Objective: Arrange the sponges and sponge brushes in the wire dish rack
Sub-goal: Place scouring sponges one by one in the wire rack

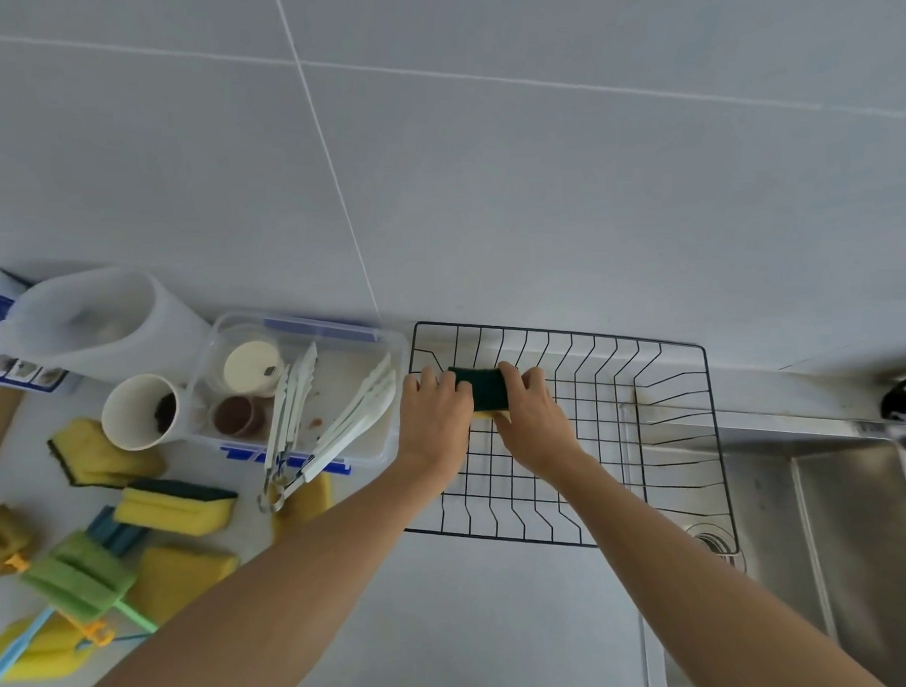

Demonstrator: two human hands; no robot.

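Note:
A black wire dish rack [663, 382] sits on the counter, partly over the sink. Inside its left end, both hands hold one yellow sponge with a dark green scouring top [486, 388]. My left hand [435, 416] grips its left side and my right hand [533, 417] its right side. On the counter to the left lie several yellow sponges [176, 504] and sponge brushes, among them a green-headed one [79, 577] with a thin handle and a blue-handled one [20, 651].
A clear plastic box [384, 356] with white tongs and small cups stands left of the rack. A white paper cup [135, 413] and a white jug [101, 317] are beyond the sponges. The steel sink [832, 535] lies at right, a tiled wall behind.

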